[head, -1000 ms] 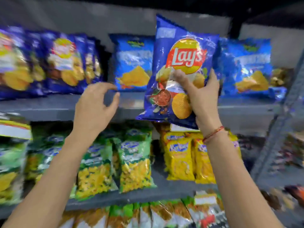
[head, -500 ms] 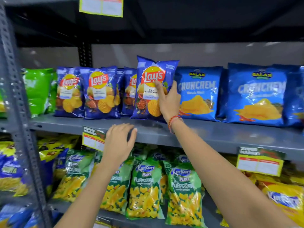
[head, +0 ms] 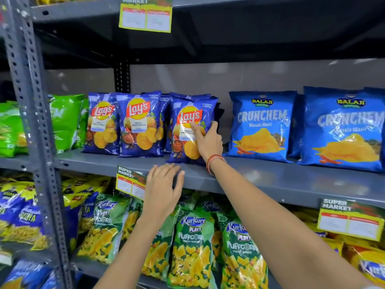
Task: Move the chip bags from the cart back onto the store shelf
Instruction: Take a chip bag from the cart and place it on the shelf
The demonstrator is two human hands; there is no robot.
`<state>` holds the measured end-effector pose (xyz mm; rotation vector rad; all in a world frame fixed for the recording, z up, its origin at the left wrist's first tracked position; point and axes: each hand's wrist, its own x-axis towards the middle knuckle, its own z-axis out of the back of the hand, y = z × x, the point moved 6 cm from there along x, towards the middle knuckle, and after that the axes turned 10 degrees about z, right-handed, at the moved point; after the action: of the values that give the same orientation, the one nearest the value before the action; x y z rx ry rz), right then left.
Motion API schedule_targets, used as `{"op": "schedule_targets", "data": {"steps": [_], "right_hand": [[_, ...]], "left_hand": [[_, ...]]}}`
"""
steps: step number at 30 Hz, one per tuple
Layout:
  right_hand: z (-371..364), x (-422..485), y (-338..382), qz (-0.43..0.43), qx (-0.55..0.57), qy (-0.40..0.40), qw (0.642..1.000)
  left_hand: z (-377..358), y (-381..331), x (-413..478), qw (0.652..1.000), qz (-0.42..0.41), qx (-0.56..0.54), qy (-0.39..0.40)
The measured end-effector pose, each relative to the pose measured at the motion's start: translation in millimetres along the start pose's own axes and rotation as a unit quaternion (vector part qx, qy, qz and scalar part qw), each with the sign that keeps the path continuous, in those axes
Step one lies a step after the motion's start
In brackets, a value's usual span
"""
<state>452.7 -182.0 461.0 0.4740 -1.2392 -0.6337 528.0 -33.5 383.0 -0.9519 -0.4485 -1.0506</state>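
A dark blue Lay's chip bag [head: 187,130] stands upright on the grey middle shelf [head: 270,180], at the right end of a row of matching Lay's bags [head: 138,126]. My right hand [head: 207,140] grips its right edge, thumb across the front and fingers behind. My left hand [head: 163,188] hovers empty, fingers spread, in front of the shelf's front lip just below that bag. No cart is in view.
Two light blue Crunchem bags [head: 260,126] stand to the right on the same shelf, green bags [head: 64,122] to the left. Kurkure Puffcorn bags [head: 193,247] fill the shelf below. A grey perforated upright [head: 31,101] rises at left. Price tags [head: 130,184] hang from the shelf lips.
The view pulled back from the shelf. My right hand carried the Lay's bag down and set it upright at the end of the Lay's row. My left hand stayed by the shelf lip.
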Motion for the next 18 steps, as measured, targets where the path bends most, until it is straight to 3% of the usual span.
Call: {"op": "schedule_targets", "data": {"steps": [4,11,15,18], "right_hand": [[10,-6,-6,-0.028,0.025,0.001,0.999],[103,-42,-10,0.038,0.055,-0.073,0.995],[190,-98,-22,0.067,0.038,-0.150,0.986],[257,-154,-48,0.048,0.000,-0.202,0.978]], "left_hand": [[0,-1,-1,1.000,-0.004,0.003,-0.004],[3,-33,-17,0.996,-0.010,-0.068,-0.061],[-22,-98,-60,0.979,-0.090,-0.173,-0.063],[-59,-152,-109,0.957,-0.156,-0.246,-0.001]]}}
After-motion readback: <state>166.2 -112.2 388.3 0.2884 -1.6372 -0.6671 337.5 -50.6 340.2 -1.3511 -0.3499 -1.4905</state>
